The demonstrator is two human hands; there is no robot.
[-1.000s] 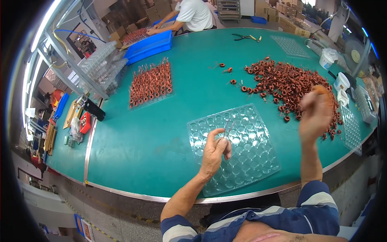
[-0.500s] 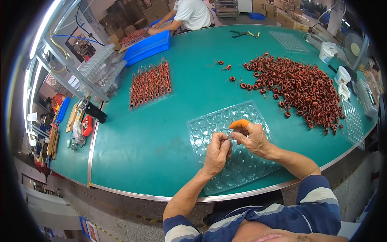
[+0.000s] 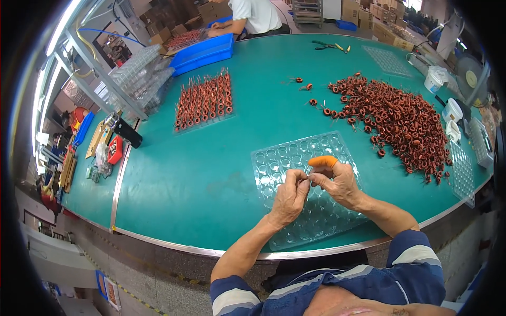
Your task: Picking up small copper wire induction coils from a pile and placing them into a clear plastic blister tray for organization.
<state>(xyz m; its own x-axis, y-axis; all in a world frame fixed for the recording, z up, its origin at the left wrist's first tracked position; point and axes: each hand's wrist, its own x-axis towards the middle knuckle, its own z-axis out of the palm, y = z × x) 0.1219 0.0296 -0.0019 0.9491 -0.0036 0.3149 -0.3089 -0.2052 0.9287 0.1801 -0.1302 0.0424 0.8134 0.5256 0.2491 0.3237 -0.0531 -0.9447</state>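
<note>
Fingers [image 3: 303,181] above clear tray [image 3: 274,163]

Under the fingers [image 3: 300,181] sits a clear glossy plastic blister tray [image 3: 295,158] on a smooth matt green tabletop [image 3: 200,174], one fingertip wears a matt orange rubbery cot [image 3: 322,161], and off to their right the copper-coloured wire coils [image 3: 395,118] look shiny.

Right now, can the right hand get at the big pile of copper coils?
Probably yes. The right hand is over the clear blister tray, meeting the left hand; the coil pile lies to its right with only bare table between.
</note>
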